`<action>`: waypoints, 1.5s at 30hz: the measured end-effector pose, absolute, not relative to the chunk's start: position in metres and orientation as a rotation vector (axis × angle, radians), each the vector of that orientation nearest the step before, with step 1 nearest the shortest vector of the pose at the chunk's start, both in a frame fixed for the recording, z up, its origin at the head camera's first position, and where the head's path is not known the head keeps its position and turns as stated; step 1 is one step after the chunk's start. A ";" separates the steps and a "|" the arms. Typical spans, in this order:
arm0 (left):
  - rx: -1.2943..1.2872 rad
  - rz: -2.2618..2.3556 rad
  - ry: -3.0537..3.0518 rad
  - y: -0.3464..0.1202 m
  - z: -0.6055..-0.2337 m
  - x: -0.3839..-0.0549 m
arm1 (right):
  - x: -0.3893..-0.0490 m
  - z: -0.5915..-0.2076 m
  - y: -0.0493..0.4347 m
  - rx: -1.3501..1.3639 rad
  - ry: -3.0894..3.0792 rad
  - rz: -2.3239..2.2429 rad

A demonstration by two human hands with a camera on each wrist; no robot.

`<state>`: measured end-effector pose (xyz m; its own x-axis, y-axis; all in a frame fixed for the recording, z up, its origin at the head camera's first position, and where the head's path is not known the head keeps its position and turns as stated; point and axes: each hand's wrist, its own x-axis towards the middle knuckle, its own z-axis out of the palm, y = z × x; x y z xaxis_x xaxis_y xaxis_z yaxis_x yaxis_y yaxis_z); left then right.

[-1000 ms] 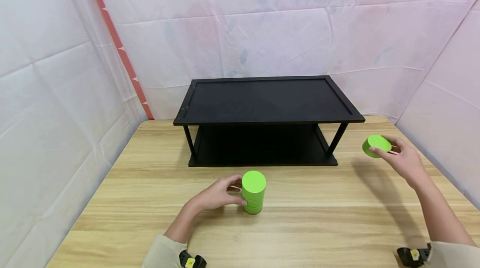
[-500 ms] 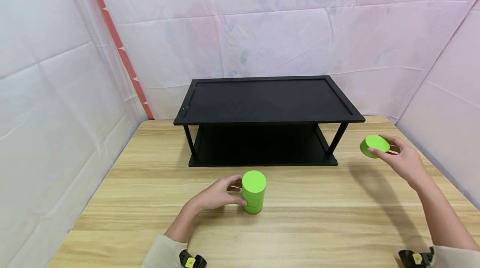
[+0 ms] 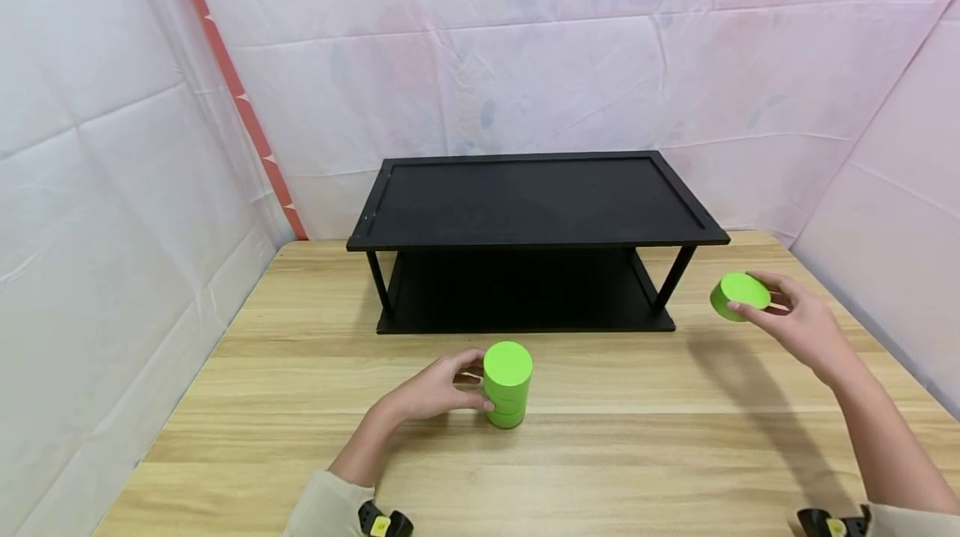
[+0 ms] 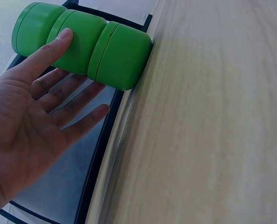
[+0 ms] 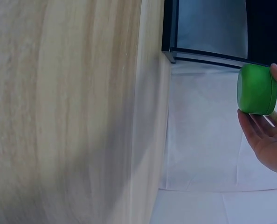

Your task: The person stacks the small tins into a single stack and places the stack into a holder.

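Three round lidded green tins stand in an upright stack (image 3: pixel 507 383) on the wooden table. My left hand (image 3: pixel 433 388) holds the stack from its left side; in the left wrist view the thumb lies on the middle tin (image 4: pixel 80 39) and the fingers reach behind. Farther right, my right hand (image 3: pixel 812 328) pinches a single green tin (image 3: pixel 738 295) between thumb and fingers. That tin is off the table, slightly tilted, with a shadow below it. The right wrist view shows the same tin (image 5: pixel 256 89) near the shelf's corner.
A black two-tier shelf (image 3: pixel 536 199) stands at the back of the table, its lower board (image 3: pixel 525 295) under the upper one. White sheeting (image 3: pixel 525 70) hangs behind and along both sides. Wooden tabletop (image 3: pixel 600 454) stretches in front of the shelf.
My right hand has drifted a little to the left with the tin, and its shadow has shifted the same way. The left hand and the stack have not moved.
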<state>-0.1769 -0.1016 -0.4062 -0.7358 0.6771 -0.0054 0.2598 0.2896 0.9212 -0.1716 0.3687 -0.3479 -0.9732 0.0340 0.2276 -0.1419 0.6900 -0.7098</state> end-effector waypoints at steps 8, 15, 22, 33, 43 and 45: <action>0.826 1.432 2.172 -0.102 -0.406 -0.176 | -0.168 -0.346 0.362 0.111 -2.702 1.140; 0.825 1.436 2.162 -0.102 -0.405 -0.175 | -0.164 -0.343 0.355 0.138 -2.693 1.145; 0.830 1.431 2.165 -0.102 -0.406 -0.176 | -0.162 -0.340 0.349 0.174 -2.684 1.161; 0.810 1.435 2.170 -0.101 -0.399 -0.173 | -0.159 -0.332 0.335 0.200 -2.714 1.167; 0.802 1.427 2.175 -0.100 -0.404 -0.176 | -0.156 -0.329 0.325 0.230 -2.718 1.179; 0.802 1.426 2.176 -0.100 -0.404 -0.175 | -0.156 -0.329 0.324 0.237 -2.715 1.181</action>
